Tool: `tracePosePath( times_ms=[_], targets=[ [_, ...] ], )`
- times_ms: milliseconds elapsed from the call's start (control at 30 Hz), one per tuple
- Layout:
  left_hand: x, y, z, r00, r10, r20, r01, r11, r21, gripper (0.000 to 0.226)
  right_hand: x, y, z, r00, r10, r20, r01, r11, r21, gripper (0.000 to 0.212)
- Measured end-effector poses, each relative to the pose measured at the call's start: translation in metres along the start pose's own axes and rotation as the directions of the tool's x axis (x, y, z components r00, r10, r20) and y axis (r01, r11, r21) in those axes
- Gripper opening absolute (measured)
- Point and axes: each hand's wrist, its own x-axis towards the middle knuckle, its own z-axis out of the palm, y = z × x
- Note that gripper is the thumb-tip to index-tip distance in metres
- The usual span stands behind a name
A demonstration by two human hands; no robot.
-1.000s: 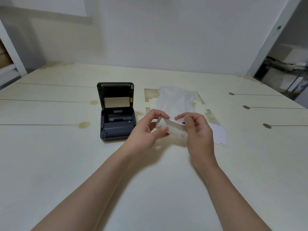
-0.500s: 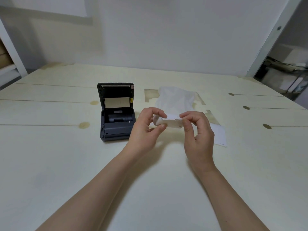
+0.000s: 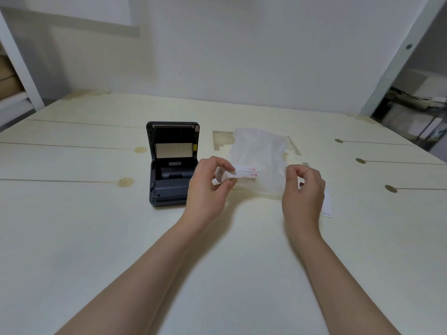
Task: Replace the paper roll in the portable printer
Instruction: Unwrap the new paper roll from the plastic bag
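Note:
A dark grey portable printer (image 3: pixel 169 192) sits on the pale wooden table (image 3: pixel 84 238) with its lid (image 3: pixel 173 139) standing open and the paper bay showing. Just right of it, my left hand (image 3: pixel 205 189) holds a small white paper roll (image 3: pixel 221 176) above the table. A loose strip with red print (image 3: pixel 246 172) sticks out of the roll to the right. My right hand (image 3: pixel 304 189) hovers apart from the strip, further right, thumb and forefinger pinched. I see nothing clearly between them.
A crumpled clear plastic bag (image 3: pixel 258 151) lies behind the hands. A white card (image 3: pixel 327 204) lies flat under my right hand. Shelving stands at the far left and far right of the room.
My right hand has let go of the roll's end and drawn away to the right. The strip now stands free of the roll, which my left hand has raised slightly.

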Motion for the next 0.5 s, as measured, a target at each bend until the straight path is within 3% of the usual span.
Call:
tracePosePath(
  times_ms=[100, 233, 333, 500],
  targets=[
    [0.0, -0.001, 0.0, 1.0, -0.016, -0.008, 0.016, 1.0, 0.005, 0.03, 0.018, 0.006, 0.012, 0.996, 0.059, 0.062, -0.04, 0.961, -0.275, 0.017],
    [0.001, 0.0, -0.004, 1.0, -0.027, -0.006, 0.026, 0.998, -0.064, 0.028, 0.021, 0.024, 0.028, 0.972, 0.152, 0.179, 0.013, 0.728, -0.685, 0.024],
    [0.002, 0.003, -0.006, 0.999, -0.024, 0.022, 0.027, 0.993, -0.119, 0.03, 0.02, 0.032, 0.031, 0.965, 0.161, 0.205, 0.058, 0.637, -0.769, 0.026],
    [0.002, 0.005, -0.007, 0.998, -0.02, 0.067, 0.031, 0.984, -0.176, 0.03, 0.02, 0.033, 0.027, 0.96, 0.205, 0.193, 0.004, 0.675, -0.737, 0.03]
  ],
)
